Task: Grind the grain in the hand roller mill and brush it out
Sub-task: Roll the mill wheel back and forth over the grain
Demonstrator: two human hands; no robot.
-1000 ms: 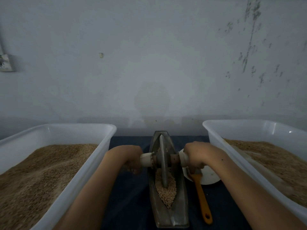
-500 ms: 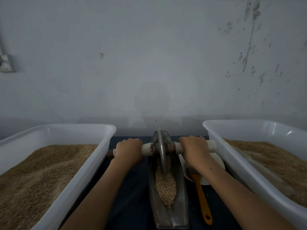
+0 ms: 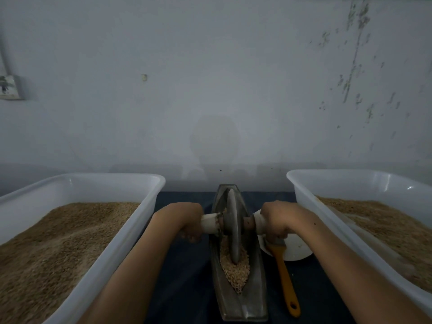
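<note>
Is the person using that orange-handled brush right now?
No. The brush lies on the dark cloth beside the trough, while the left hand and right hand both grip the roller's handles.

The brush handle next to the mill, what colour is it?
Orange. The brush handle shows best in the head view, lying right of the mill.

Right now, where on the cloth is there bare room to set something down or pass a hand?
Bare dark cloth shows between the left tub and the mill trough, though the left hand and its forearm cross it. A narrower strip lies between the brush and the right tub. It is crowded around the right hand, above the brush and white dish.
</note>
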